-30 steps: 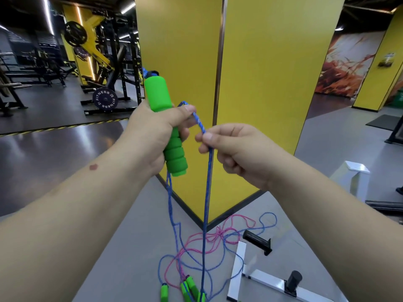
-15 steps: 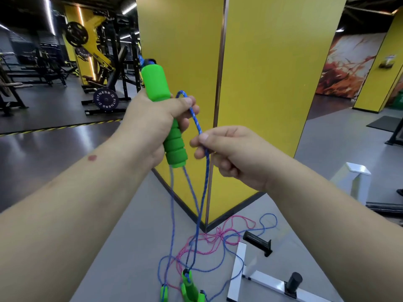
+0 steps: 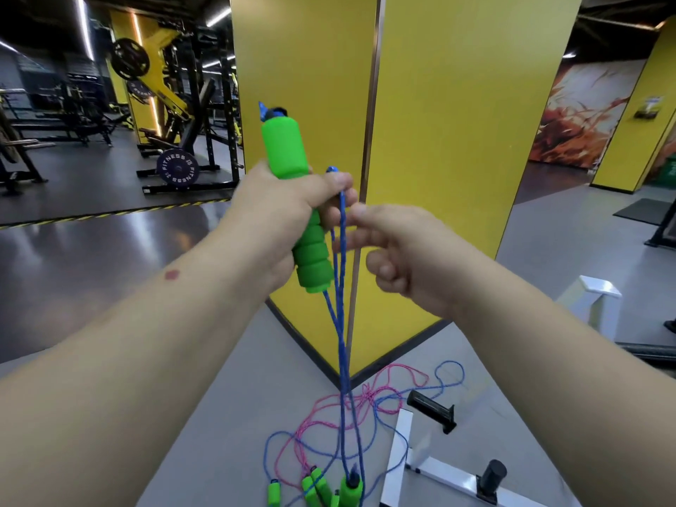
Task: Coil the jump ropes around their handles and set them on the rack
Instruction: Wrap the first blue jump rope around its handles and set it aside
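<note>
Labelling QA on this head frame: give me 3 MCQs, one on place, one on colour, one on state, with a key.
1. Where does the pink rope lie?
A. On the floor by the yellow pillar
B. Round the raised handle
C. Over the white rack

2. What colour is the rope hanging from the raised handle?
A. Pink
B. Blue
C. White

3. What is the left hand doing?
A. Hanging idle
B. Pressing flat on the pillar
C. Gripping the green handle

Key:
1 A: it lies tangled on the grey floor at the foot of the yellow pillar, beside the white rack.
2 B: the blue rope hangs below the handle.
3 C: its fingers curl round the handle, while the right hand meets the rope.
</note>
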The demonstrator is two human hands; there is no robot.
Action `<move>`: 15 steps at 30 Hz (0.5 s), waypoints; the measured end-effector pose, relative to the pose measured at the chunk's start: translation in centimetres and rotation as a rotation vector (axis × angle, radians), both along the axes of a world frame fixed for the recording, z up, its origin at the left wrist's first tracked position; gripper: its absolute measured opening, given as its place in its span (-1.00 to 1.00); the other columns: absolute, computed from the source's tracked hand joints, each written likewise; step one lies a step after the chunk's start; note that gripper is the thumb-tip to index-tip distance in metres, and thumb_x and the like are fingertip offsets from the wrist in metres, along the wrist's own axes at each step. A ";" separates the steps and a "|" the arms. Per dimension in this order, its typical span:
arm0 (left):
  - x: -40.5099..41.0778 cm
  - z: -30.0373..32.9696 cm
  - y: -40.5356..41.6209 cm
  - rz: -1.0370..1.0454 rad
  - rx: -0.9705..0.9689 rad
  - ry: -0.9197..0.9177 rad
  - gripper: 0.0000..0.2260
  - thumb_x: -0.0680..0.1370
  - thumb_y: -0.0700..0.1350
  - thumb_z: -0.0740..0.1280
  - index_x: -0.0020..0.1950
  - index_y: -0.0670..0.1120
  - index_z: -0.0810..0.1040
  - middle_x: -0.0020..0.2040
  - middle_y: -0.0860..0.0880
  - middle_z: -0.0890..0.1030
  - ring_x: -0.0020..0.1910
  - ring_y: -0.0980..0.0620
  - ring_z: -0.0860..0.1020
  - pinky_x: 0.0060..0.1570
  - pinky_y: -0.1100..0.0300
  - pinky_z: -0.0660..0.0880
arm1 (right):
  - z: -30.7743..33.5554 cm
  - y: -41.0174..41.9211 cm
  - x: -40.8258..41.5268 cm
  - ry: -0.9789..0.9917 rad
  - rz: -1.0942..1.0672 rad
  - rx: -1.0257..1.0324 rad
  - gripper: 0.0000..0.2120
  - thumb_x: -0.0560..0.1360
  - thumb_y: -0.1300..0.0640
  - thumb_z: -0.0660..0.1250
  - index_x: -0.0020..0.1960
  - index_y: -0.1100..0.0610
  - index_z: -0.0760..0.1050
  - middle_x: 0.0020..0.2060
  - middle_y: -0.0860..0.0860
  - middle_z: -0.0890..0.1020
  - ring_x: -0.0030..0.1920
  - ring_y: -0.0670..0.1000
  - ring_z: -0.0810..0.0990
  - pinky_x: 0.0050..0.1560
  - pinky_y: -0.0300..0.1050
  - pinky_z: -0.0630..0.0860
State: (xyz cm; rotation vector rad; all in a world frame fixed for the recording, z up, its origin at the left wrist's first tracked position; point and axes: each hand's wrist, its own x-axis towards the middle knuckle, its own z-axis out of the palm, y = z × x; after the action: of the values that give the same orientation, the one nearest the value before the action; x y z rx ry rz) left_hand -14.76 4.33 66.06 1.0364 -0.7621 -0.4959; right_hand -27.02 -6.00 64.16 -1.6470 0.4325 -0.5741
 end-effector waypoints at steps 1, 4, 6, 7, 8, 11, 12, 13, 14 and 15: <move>0.3 0.5 0.0 0.000 0.003 0.005 -0.84 0.52 -0.28 0.49 -0.10 -0.13 0.52 -0.24 -0.10 0.70 -0.17 -0.05 0.65 -0.39 0.26 0.52 | -0.3 0.1 -0.3 0.035 0.054 -0.021 -0.76 0.59 0.03 0.33 0.13 0.17 0.62 -0.13 0.07 0.68 -0.49 -0.08 0.28 -0.51 -0.27 0.19; 0.7 0.3 0.5 0.001 0.020 0.058 -0.84 0.54 -0.25 0.47 0.09 -0.22 0.57 -0.13 -0.12 0.72 -0.17 0.01 0.71 -0.40 0.28 0.52 | 0.0 0.3 -0.5 -0.014 0.062 -0.089 -0.80 0.57 0.16 0.38 0.09 0.29 0.61 -0.22 0.06 0.66 -0.47 -0.07 0.27 -0.49 -0.24 0.18; 0.2 -0.9 0.9 -0.061 0.052 0.074 -0.88 0.56 -0.25 0.44 0.00 -0.12 0.52 -0.12 -0.09 0.71 -0.14 0.00 0.74 -0.41 0.29 0.50 | 0.8 0.1 -0.2 -0.119 -0.020 -0.112 -0.85 0.57 0.17 0.39 0.05 0.24 0.63 -0.23 0.06 0.65 -0.46 -0.07 0.28 -0.49 -0.22 0.20; -0.3 -1.7 1.1 -0.102 0.082 0.057 -0.84 0.56 -0.26 0.43 -0.04 -0.10 0.47 -0.11 -0.09 0.69 -0.12 -0.02 0.75 -0.42 0.30 0.49 | 1.3 0.1 0.1 -0.160 -0.064 -0.120 -0.88 0.57 0.16 0.40 0.02 0.20 0.65 -0.22 0.05 0.65 -0.46 -0.06 0.28 -0.49 -0.22 0.21; -1.0 -2.3 1.3 -0.139 0.106 0.041 -0.80 0.55 -0.29 0.44 -0.05 -0.09 0.43 -0.10 -0.12 0.68 -0.09 -0.04 0.75 -0.44 0.30 0.49 | 1.7 0.1 0.4 -0.190 -0.103 -0.125 -0.91 0.56 0.16 0.41 0.00 0.17 0.66 -0.22 0.05 0.67 -0.46 -0.06 0.28 -0.50 -0.22 0.22; -2.3 -3.4 1.3 -0.142 0.114 -0.017 -0.72 0.52 -0.34 0.47 -0.07 -0.09 0.38 -0.13 -0.19 0.64 -0.12 -0.05 0.74 -0.45 0.29 0.47 | 2.3 0.2 1.1 -0.232 -0.166 -0.105 -0.93 0.56 0.12 0.42 -0.02 0.11 0.66 -0.18 0.02 0.71 -0.46 -0.06 0.27 -0.51 -0.25 0.25; -2.3 -3.1 1.3 -0.118 0.095 -0.017 -0.71 0.52 -0.34 0.47 -0.08 -0.09 0.39 -0.14 -0.19 0.62 -0.15 -0.05 0.73 -0.45 0.29 0.47 | 2.2 0.3 1.2 -0.227 -0.174 -0.090 -0.90 0.57 0.08 0.41 -0.02 0.10 0.65 -0.16 0.01 0.72 -0.46 -0.07 0.29 -0.50 -0.25 0.26; -2.1 -2.6 1.2 -0.088 0.071 -0.009 -0.72 0.52 -0.34 0.47 -0.10 -0.08 0.39 -0.15 -0.17 0.62 -0.17 -0.04 0.72 -0.45 0.29 0.47 | 1.9 0.4 1.1 -0.206 -0.173 -0.073 -0.86 0.58 0.03 0.39 -0.02 0.09 0.65 -0.14 0.00 0.72 -0.46 -0.07 0.31 -0.49 -0.24 0.26; -1.8 -2.0 1.2 -0.058 0.050 0.014 -0.72 0.52 -0.34 0.46 -0.11 -0.07 0.40 -0.17 -0.13 0.63 -0.21 -0.02 0.70 -0.45 0.29 0.48 | 1.4 0.5 1.0 -0.162 -0.154 -0.052 -0.81 0.59 -0.03 0.35 -0.04 0.07 0.65 -0.15 -0.01 0.72 -0.45 -0.06 0.33 -0.47 -0.24 0.26; -1.2 -1.4 1.1 -0.035 0.033 0.046 -0.73 0.53 -0.34 0.46 -0.11 -0.07 0.41 -0.20 -0.08 0.64 -0.24 0.01 0.67 -0.45 0.29 0.48 | 0.9 0.6 0.9 -0.101 -0.117 -0.028 -0.76 0.60 -0.08 0.32 -0.04 0.06 0.65 -0.15 -0.02 0.72 -0.45 -0.06 0.35 -0.47 -0.24 0.26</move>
State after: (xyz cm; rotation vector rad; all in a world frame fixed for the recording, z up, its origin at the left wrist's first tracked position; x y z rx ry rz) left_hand -16.01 5.47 64.68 1.0397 -0.7347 -0.5623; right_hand -26.14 -5.43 65.04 -1.6191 0.4504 -0.7503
